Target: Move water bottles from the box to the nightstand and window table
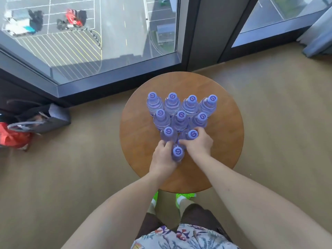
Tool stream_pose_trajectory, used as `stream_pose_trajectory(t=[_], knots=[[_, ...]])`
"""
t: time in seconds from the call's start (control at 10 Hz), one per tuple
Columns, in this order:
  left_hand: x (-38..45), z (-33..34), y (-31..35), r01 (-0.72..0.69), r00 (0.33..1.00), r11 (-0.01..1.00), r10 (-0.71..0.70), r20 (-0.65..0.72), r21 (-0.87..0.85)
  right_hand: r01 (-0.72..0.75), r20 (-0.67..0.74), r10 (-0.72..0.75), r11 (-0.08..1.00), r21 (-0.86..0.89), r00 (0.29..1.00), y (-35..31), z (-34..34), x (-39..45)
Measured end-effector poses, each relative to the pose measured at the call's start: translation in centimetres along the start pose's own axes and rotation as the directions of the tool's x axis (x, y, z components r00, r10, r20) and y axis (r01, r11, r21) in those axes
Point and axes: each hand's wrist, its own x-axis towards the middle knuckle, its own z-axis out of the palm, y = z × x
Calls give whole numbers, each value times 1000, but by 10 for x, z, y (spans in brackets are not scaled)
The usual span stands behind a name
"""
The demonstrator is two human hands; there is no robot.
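Several clear water bottles with purple caps stand upright in a triangle on the round wooden window table. The nearest bottle forms the tip of the triangle. My left hand wraps around this front bottle from the left. My right hand grips the bottle in the row behind it, on the right. Beside that one stands another bottle, close to my left fingers. The back row is untouched. The box is not in view.
A large window with a dark frame runs along the far side, right behind the table. A grey bag and a red bag lie on the carpet at the left. A curtain hangs at the top right.
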Motion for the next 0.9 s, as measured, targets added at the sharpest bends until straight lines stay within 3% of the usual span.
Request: stream_pose_trajectory(t=[0.3, 0.6, 0.9], knots=[[-4, 16, -5, -45, 994, 998, 40, -100, -43, -11, -17, 12, 998, 66, 1000, 0, 5, -7], [1, 12, -14, -28, 999, 999, 27, -22, -35, 2, -25, 1, 992, 130, 1000, 12, 2, -20], [-15, -18, -4, -214, 971, 977, 211, -112, -8, 39, -82, -28, 991, 126, 996, 7, -7, -38]])
